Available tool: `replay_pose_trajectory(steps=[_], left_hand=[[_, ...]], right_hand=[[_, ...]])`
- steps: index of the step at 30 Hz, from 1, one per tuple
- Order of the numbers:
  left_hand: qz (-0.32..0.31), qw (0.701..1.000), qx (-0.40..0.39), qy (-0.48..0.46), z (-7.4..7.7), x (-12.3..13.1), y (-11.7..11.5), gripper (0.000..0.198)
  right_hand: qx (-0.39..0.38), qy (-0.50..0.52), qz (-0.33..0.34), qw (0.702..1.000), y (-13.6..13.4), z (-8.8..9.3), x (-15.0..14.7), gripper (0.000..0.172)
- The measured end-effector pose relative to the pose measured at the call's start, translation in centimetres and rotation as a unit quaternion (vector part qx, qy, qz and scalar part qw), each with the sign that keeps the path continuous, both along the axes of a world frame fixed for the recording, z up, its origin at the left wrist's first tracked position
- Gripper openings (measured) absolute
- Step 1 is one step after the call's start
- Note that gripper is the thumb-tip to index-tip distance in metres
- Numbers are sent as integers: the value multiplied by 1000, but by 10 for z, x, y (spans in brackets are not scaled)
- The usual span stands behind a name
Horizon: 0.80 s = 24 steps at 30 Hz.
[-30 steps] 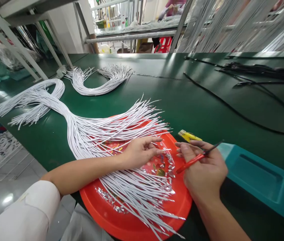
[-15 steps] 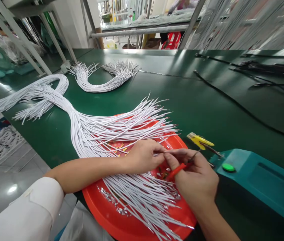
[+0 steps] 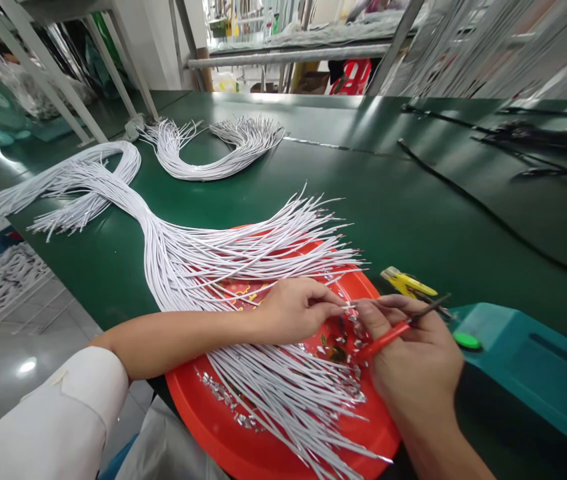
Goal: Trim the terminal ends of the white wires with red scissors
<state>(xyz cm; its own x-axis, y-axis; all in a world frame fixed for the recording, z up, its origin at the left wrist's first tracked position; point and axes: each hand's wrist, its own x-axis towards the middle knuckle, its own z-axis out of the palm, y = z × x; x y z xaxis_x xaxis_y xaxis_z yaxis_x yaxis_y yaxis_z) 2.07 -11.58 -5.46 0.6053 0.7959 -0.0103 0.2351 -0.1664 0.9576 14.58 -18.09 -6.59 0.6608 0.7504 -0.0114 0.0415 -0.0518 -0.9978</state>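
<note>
Over a round red tray (image 3: 191, 413), my left hand (image 3: 291, 310) pinches a thin white wire (image 3: 349, 307) close to its end. Just right of it is my right hand (image 3: 416, 353), its thumb and fingers closed near the wire tip. A red-handled tool (image 3: 386, 341) with a slim dark metal tip lies across that palm; its exact kind is unclear. One bundle of white wires (image 3: 243, 250) fans across the tray behind my left hand, and more wires (image 3: 283, 383) spread out below my forearm. Small shiny silver scraps (image 3: 228, 400) litter the tray.
Right of the tray sit a yellow-handled tool (image 3: 408, 281) and a teal machine (image 3: 528, 373) with a green button (image 3: 467, 341). Other white wire bundles (image 3: 213, 170) lie at the back left of the green table (image 3: 343, 180). Black cables (image 3: 493, 220) cross the right side.
My right hand has moved right, away from my left fingertips, and a short stretch of white wire now shows between them. The red-handled tool has shifted with it. The view has moved slightly.
</note>
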Motion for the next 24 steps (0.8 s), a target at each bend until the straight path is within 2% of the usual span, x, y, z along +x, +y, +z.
replay_pose_trajectory(steps=[3,5,11,16,19,24], left_hand=[[-14,997,-75,-26,1,1,1,12],[-8,995,-89,-34,1,2,2,13],[-2,996,-87,-18,-2,2,1,19],[-1,999,-34,-13,4,1,-1,13],[-9,999,-28,-16,6,1,-1,12],[2,999,-49,5,2,1,0,15]], right_hand=[[-5,49,12,999,0,-2,3,42],[5,26,1,1000,0,0,2,38],[76,-86,-21,993,-1,7,-8,25],[45,-92,-12,995,-2,4,-3,21],[29,-84,-21,996,-2,3,0,21],[79,-105,-5,991,-3,1,-4,20]])
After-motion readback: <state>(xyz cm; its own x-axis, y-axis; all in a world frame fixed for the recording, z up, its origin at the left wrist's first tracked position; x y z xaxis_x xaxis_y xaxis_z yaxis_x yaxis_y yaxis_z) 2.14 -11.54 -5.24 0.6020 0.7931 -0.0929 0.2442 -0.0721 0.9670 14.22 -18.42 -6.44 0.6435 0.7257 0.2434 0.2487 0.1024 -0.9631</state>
